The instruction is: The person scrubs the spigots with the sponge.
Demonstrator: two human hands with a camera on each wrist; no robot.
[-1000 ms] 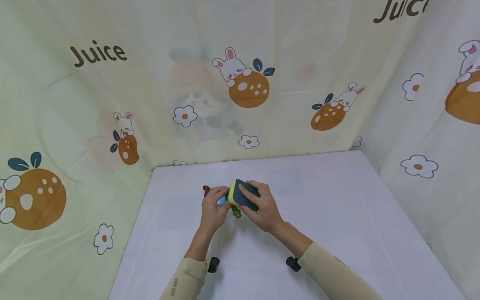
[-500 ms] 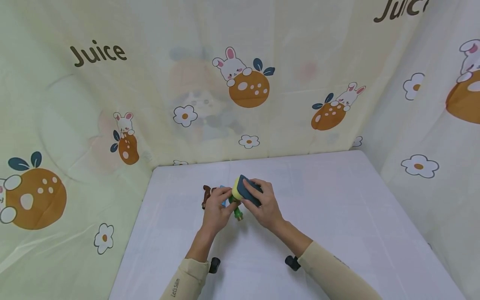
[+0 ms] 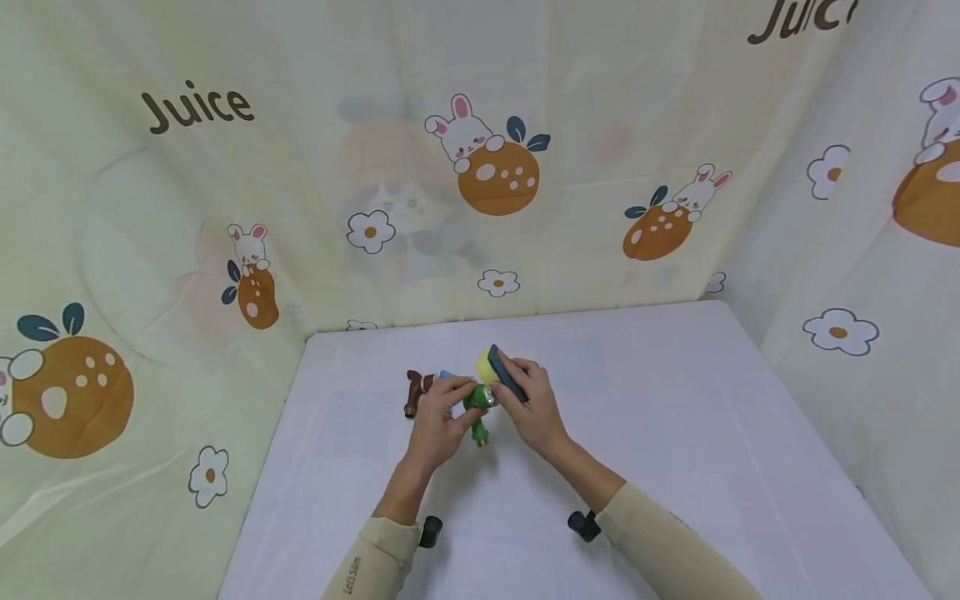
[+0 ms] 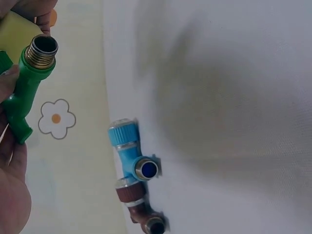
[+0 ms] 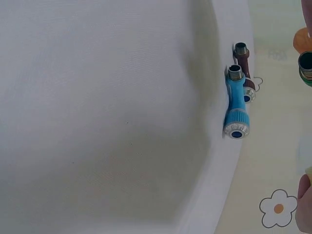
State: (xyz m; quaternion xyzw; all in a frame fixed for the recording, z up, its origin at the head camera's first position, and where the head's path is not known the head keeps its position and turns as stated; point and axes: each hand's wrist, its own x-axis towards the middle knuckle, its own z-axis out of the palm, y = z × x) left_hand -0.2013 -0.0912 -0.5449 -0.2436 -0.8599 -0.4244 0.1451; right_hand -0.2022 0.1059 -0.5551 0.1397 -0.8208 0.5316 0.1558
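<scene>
In the head view my left hand (image 3: 437, 427) holds a green plastic faucet (image 3: 480, 432) with a brass threaded end. That open thread shows clearly on the faucet (image 4: 29, 87) in the left wrist view. My right hand (image 3: 537, 421) grips a sponge (image 3: 508, 375), yellow on one side with a dark blue-green scouring layer. The sponge sits just beyond the faucet's round knob; whether they touch, I cannot tell. Behind my left hand lie a blue faucet (image 4: 128, 153) and a brown faucet (image 4: 138, 209), partly hidden in the head view.
The white tabletop (image 3: 675, 400) runs out to both sides and meets a printed curtain (image 3: 585, 250) along its back edge. Black wrist devices (image 3: 431, 532) hang by both sleeves, just above the table.
The sponge has tilted up and shifted a little right, away from the faucet's front. My left hand has moved slightly right, and the green faucet's knob end now shows.
</scene>
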